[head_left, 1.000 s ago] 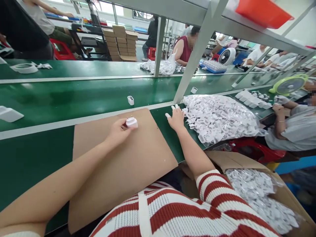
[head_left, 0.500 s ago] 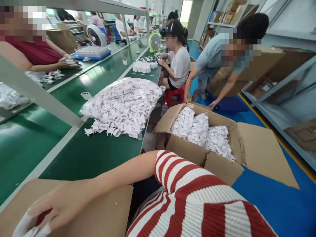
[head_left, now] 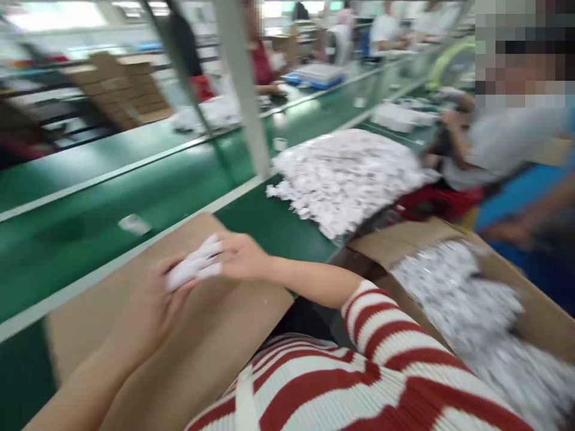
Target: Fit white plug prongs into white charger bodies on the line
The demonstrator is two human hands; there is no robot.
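Note:
My left hand [head_left: 157,299] and my right hand [head_left: 242,257] meet over a brown cardboard sheet [head_left: 233,311] on the green bench. Between them is a white plastic piece [head_left: 182,273], blurred by motion. The left fingers and thumb close around one side of it. From the other side, the right fingers press on it, with white coverings on their tips. Exactly where those coverings end and the piece begins, I cannot make out. Beyond my hands, a heap of small white plastic parts [head_left: 345,173] lies on the bench in a clear bag.
An open carton [head_left: 426,233] with bags of white parts stands on my right, and a co-worker's arm [head_left: 530,221] reaches beside it. One loose white piece [head_left: 135,224] lies on the green belt [head_left: 81,233]. A grey post [head_left: 247,90] rises past the bench.
My view has swung left. My left hand has come into sight, and the two hands are now together over the cardboard. A loose white piece on the belt has come into view.

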